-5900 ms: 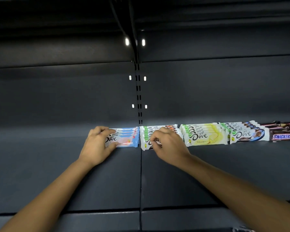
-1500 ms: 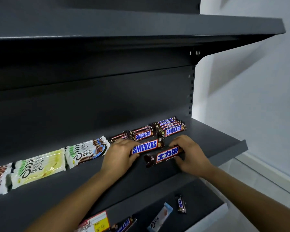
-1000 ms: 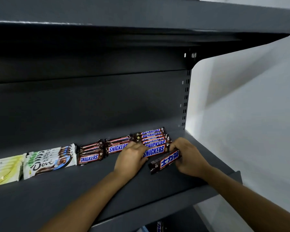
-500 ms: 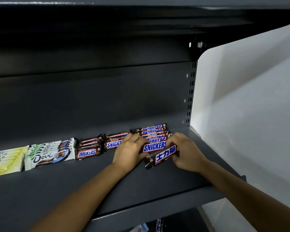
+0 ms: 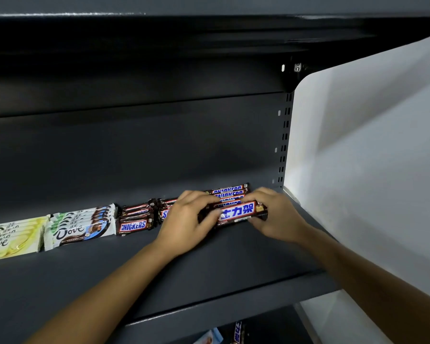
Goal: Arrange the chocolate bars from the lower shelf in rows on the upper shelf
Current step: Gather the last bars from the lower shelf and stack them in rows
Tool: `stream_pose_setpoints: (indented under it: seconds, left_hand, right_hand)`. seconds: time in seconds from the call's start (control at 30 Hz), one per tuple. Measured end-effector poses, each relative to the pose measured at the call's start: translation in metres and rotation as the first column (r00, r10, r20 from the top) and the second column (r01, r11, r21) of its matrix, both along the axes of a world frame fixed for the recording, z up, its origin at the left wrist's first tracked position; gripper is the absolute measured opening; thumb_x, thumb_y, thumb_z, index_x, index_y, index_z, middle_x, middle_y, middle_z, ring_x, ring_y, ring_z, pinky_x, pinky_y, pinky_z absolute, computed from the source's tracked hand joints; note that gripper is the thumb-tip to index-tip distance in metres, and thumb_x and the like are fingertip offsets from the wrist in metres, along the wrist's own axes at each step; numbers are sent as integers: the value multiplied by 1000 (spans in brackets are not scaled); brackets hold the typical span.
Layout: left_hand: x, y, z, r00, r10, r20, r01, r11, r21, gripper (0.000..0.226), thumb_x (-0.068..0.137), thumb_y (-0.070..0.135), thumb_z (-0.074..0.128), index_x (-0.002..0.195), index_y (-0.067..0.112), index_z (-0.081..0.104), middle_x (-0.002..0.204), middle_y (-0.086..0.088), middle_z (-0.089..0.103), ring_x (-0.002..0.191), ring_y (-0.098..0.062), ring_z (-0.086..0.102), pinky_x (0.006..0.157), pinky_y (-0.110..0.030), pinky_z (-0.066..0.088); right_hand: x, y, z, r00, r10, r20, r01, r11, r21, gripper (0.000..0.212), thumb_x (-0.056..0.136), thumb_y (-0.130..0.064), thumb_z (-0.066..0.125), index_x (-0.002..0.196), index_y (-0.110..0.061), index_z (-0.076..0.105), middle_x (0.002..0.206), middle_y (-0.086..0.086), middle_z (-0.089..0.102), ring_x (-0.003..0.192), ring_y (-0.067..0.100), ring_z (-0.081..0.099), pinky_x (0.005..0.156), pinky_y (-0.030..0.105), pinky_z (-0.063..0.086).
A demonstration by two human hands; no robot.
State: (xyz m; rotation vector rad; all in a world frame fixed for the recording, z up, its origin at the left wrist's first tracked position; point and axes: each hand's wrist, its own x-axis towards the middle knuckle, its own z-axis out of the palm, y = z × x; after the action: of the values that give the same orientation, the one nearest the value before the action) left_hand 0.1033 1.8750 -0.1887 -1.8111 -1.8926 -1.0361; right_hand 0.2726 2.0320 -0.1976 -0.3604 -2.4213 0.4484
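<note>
The left hand (image 5: 186, 219) covers most of a middle Snickers stack (image 5: 164, 214), of which only a sliver of label and some wrapper ends show. The yellow Dove bars (image 5: 13, 239) run off the frame's left edge. Below the upper shelf (image 5: 209, 264), a dark bar (image 5: 237, 333) and a pale blue pack (image 5: 209, 338) are cut by the bottom edge and too dim to read. Both hands grip one Snickers bar (image 5: 238, 212) by its ends. The left hand's fingers curl over the left end with the thumb in front, and the right hand (image 5: 276, 217) wraps the right end. Whether the bar touches the shelf cannot be told. It lies near the back of the upper shelf, at the front of the rightmost Snickers stack (image 5: 230, 189). Its long axis runs left to right along the shelf, the right end slightly higher, with the Chinese label facing up and forward. Further left sit a short Snickers stack (image 5: 134, 225) and white Dove bars (image 5: 80, 229), all lying the same way.
</note>
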Motion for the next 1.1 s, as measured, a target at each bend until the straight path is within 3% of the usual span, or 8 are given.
stream_pose_setpoints:
  seconds: [0.13,0.3,0.4,0.6,0.7,0.8,0.9,1.1]
  left_hand:
    - [17,3,14,994,30,-109,-39,996,-86,46,76,45,68,113,19,65,106,7,67,94,-14,54,84,-22,42]
    - [24,1,37,959,10,285,43,983,-179,45,74,20,77,114,24,60,92,12,63,72,-4,62,72,-14,47]
    - [25,1,41,902,-4,431,96,977,-191,33,72,14,78,96,28,60,82,11,64,65,-3,62,66,-15,46]
    - [25,-6,27,497,-119,860,174,984,36,37,69,-11,73,95,13,63,85,-1,68,82,-13,62,82,-33,51]
    - [23,-9,17,425,-154,892,211,975,68,40,71,-14,69,99,13,64,91,-4,69,87,-16,62,84,-35,52]
    - [14,-11,10,499,-111,859,161,986,34,43,71,-10,72,100,20,64,93,2,69,84,-9,64,78,-26,54]
    - [1,-14,1,693,38,720,55,993,-106,40,69,4,79,94,33,65,89,4,67,73,-9,62,73,-21,51]
    - [-4,-12,-16,921,157,358,-57,960,-273,35,67,14,82,97,27,67,90,5,59,68,-2,57,67,-5,42]
  right_hand:
    - [-5,-23,34,994,56,-99,-69,989,-134,51,69,-9,77,115,-19,59,97,-10,64,87,-7,57,75,2,39]
    - [-11,-38,48,966,112,-231,-179,939,-292,66,69,-7,78,121,-30,45,97,-6,61,85,7,62,80,20,52]
    - [-14,-42,49,948,136,-289,-224,928,-297,67,70,-8,77,124,-27,42,100,-6,59,89,9,60,81,24,51]
    - [-11,-32,36,991,126,54,-105,950,-294,57,75,-16,74,125,-26,48,114,-11,60,99,-2,57,79,8,45]
    - [-9,-28,27,995,76,67,-58,967,-247,42,78,-17,73,117,-22,58,107,-13,61,95,1,59,77,10,46]
    - [-8,-23,22,998,36,57,-24,982,-188,41,75,-17,75,114,-20,61,108,-9,61,94,3,58,80,13,47]
    - [-7,-16,17,996,7,84,6,988,-155,41,74,-17,77,112,-20,61,110,-5,60,94,5,58,82,17,48]
    - [-6,-6,-2,978,62,199,-46,996,-82,35,75,-9,73,106,-17,61,108,-5,58,93,2,54,75,2,39]
